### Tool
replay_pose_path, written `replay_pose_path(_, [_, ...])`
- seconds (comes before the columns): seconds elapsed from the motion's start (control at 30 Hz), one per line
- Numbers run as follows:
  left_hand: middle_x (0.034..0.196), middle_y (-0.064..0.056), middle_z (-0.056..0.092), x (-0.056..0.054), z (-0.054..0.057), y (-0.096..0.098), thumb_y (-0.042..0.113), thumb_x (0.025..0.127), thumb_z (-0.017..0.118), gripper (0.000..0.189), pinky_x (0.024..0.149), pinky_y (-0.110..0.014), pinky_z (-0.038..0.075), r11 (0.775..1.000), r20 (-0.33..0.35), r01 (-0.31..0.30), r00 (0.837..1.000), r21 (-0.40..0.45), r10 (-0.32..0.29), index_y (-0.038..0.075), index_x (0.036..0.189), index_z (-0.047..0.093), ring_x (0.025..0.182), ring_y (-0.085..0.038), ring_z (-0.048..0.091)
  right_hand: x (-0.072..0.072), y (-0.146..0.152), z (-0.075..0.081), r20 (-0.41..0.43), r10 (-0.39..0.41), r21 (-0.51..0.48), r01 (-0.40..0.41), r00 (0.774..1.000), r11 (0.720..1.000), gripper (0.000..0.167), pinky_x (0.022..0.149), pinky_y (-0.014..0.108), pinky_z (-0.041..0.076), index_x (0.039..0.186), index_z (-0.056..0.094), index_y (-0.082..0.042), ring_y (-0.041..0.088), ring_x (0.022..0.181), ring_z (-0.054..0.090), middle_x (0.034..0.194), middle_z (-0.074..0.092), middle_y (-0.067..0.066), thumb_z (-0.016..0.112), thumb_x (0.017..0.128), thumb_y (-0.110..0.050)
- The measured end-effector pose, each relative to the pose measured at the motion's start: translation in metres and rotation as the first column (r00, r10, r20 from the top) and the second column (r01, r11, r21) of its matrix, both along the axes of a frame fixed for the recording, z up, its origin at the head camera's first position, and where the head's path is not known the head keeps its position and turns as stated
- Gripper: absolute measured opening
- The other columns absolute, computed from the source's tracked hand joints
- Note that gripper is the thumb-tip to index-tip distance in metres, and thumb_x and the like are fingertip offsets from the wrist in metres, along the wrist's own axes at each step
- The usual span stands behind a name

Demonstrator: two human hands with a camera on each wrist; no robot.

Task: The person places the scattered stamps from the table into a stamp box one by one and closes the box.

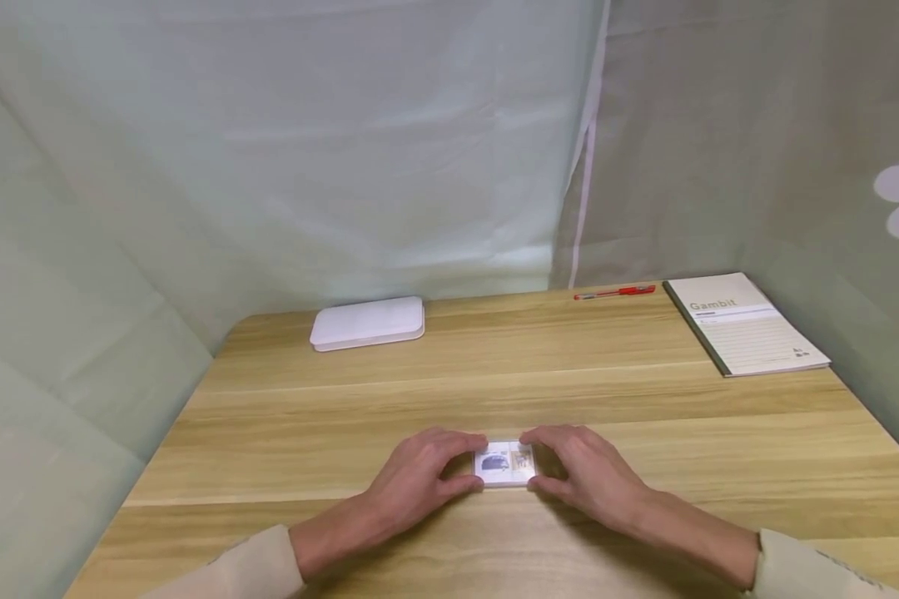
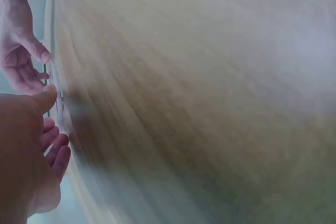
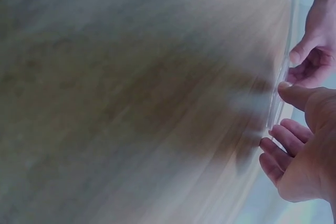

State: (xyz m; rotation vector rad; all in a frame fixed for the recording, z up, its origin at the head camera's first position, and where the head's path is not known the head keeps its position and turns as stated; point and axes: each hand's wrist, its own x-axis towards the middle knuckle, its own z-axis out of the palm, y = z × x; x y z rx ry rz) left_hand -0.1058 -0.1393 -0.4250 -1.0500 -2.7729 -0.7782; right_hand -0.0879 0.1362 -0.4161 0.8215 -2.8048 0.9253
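Note:
A small, flat white card with a dark picture and an orange one printed on it lies low over the wooden table, near its front. My left hand holds the left end, thumb at the near corner and index finger at the far corner. At the opposite end my right hand grips it in the same way. Both wrist views catch the card nearly edge-on, with the left hand and right hand close against it. The other fingers curl loosely beside the tabletop.
A white rounded flat case stands at the table's back left. Toward the back right lie a red pen and a notebook marked Gambit. Hanging cloth closes off the back and sides of the wooden table.

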Motion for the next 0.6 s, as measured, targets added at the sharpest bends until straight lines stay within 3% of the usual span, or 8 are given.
replay_pose_path(0.23, [0.130,0.005,0.074,0.0009,0.0002,-0.0006,0.033,0.087,0.089,0.044,0.093,-0.039,0.059,1.000,-0.014,-0.018,1.000,-0.022,0.017,0.018,0.127,0.077,0.111,-0.014,0.070,-0.0010,-0.0009,-0.0001,-0.017,0.003,0.022,-0.002,1.000,1.000,0.050,0.099,0.052,0.057,0.123,0.074,-0.007,0.031,0.116,0.071,0.125,0.076,0.010,0.095,0.079,-0.016])
replay_pose_path(0.6, [0.130,0.007,0.074,0.0031,0.0032,0.0012,0.039,0.088,0.087,0.045,0.080,-0.027,0.054,0.997,-0.024,-0.040,0.999,-0.062,0.038,0.020,0.128,0.076,0.099,-0.010,0.065,-0.0017,-0.0011,0.0008,-0.019,0.005,0.038,-0.005,1.000,0.999,0.050,0.098,0.052,0.057,0.124,0.074,-0.007,0.031,0.116,0.071,0.125,0.076,0.010,0.095,0.079,-0.017])
